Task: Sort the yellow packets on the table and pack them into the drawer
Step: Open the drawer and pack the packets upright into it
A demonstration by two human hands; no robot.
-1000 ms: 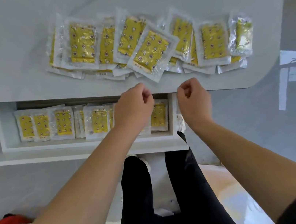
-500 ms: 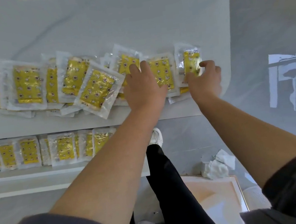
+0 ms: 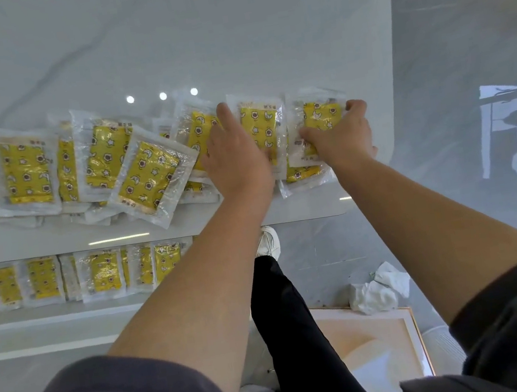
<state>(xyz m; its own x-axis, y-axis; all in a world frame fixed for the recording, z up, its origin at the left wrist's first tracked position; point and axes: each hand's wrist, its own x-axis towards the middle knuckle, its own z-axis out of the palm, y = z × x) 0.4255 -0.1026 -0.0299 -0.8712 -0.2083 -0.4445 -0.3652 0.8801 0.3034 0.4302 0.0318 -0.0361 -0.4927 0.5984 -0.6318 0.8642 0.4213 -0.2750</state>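
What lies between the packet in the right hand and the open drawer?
Nothing visible blocks it. The right hand grips the rightmost packet; the drawer lies open below the table, to the left. Only the left forearm crosses between.

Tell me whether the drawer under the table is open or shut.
Open. The drawer sits pulled out past the table edge, and the row of yellow packets inside it shows from above.

Glossy grey floor (image 3: 460,31), crumpled white tissue (image 3: 379,292), framed panel (image 3: 373,346)
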